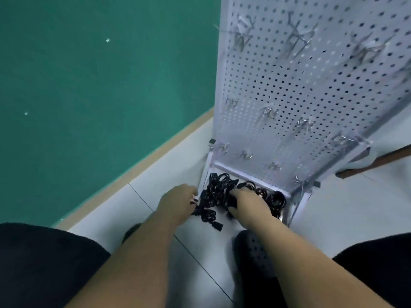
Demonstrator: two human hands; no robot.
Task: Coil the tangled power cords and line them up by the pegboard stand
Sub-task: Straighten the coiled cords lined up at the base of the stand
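Note:
A tangle of black power cords lies on the white base of the pegboard stand. My left hand grips the tangle's left side, fingers curled into the cords. My right hand grips its right side. Two coiled black cords sit further right on the base, next to my right hand. A loose cord end with a plug trails onto the floor tiles between my hands.
The white pegboard carries several metal hooks. A green wall with a wooden skirting runs along the left. My black perforated shoe stands on the pale tiles below my right hand; dark-clad knees fill both lower corners.

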